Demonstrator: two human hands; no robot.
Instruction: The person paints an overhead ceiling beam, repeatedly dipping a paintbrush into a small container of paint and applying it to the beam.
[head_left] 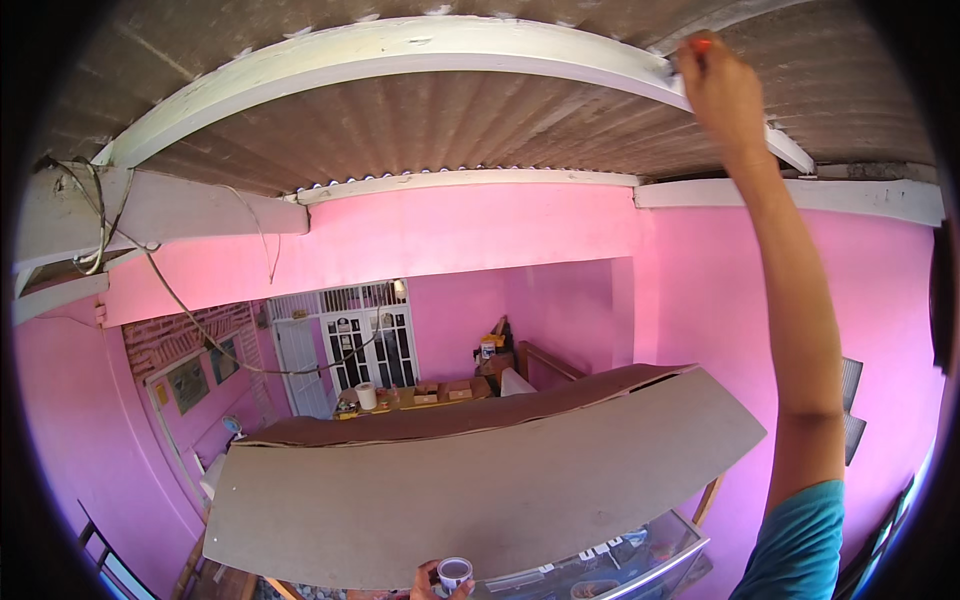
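Note:
My right hand (718, 100) is raised on my outstretched arm to a white-painted roof beam (440, 45). Its fingers are closed around a small tool with a red handle, apparently a brush, whose far end is at the beam's face. My left hand (430, 583), low at the bottom centre, grips a small round container (455, 570) with pale contents. Directly beyond that hand lies a broad grey board (470, 500), with brown sheets along its far edge.
Corrugated roofing (420, 120) spans overhead. Loose cables (175, 295) hang from the left beam (220, 200). A glass display case (620, 560) stands beneath the board. Pink walls (700, 280) surround the space, and a table (410, 398) with boxes and a white bucket sits before a doorway.

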